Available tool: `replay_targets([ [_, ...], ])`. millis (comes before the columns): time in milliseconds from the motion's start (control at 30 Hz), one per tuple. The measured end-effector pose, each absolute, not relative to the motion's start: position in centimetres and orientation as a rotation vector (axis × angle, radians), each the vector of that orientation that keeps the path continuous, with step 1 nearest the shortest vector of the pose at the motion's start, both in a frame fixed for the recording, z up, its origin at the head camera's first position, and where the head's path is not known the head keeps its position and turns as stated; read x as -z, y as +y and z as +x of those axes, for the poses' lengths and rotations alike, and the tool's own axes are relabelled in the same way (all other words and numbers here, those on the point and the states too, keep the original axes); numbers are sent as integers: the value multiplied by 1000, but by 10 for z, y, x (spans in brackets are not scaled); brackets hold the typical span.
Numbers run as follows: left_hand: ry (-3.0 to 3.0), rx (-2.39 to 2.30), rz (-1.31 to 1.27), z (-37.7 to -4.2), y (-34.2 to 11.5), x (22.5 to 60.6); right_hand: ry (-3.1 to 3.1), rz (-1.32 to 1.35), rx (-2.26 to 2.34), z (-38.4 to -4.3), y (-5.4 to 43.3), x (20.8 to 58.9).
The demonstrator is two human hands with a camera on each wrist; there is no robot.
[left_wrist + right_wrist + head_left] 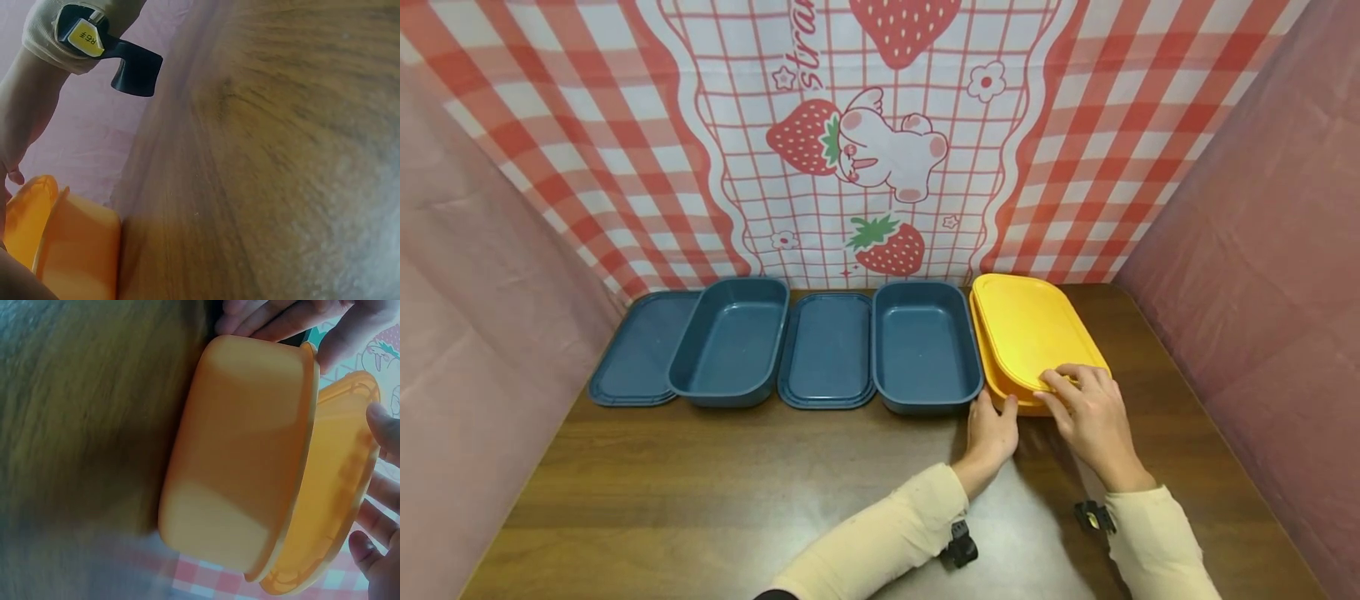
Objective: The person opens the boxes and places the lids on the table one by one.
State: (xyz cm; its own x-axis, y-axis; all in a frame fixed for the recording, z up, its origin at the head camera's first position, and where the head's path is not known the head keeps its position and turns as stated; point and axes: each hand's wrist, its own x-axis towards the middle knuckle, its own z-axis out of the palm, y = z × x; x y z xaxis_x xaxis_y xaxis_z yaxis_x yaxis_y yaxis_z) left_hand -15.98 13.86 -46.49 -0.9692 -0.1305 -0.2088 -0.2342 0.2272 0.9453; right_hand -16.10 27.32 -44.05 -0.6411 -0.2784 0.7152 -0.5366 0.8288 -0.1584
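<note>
A yellow lid (1033,321) lies tilted over a yellow box (237,450) at the right end of the row. Its near edge is raised, and a gap between lid and rim shows in the right wrist view. My right hand (1097,417) pinches that raised edge, thumb on one face and fingers on the other. At the box's near left corner, my left hand (992,433) grips the wall, its thumb up by the rim and fingers along the side. The left wrist view catches only part of the box (81,244) and lid (31,215).
Left of the yellow box stands a blue box (921,358), then a flat blue lid (827,350), a second blue box (730,350) and another blue lid (640,350). A patterned cloth (880,183) hangs right behind the row on the wooden table (700,492).
</note>
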Motion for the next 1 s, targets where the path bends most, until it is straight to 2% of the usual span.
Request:
replay_targets([
  [1000,2298,-1905,-313,-158,135,463,-2156,516,-366,-156,280,435],
])
